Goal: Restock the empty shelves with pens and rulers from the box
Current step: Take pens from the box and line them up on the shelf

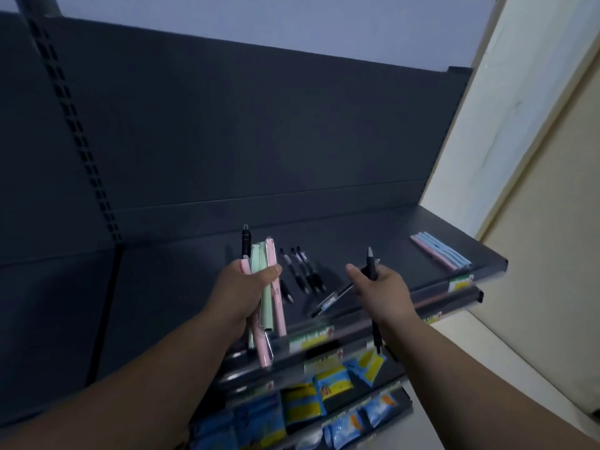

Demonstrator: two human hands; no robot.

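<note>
My left hand (240,290) grips a bundle of pens (268,306), pink, pale green and one black, held upright over the front of the dark shelf (181,271). My right hand (380,287) holds black pens (371,264); one points up past the thumb and one slants down to the left. Three black pens (303,271) lie side by side on the shelf between my hands. A small stack of pink and blue pens (440,250) lies at the shelf's right end.
The shelf's dark back panel (243,125) rises behind, with a slotted upright (71,118) at the left. A cream wall (535,157) closes in on the right. Lower shelves hold blue and yellow packets (311,407). Price labels (311,339) line the shelf edge.
</note>
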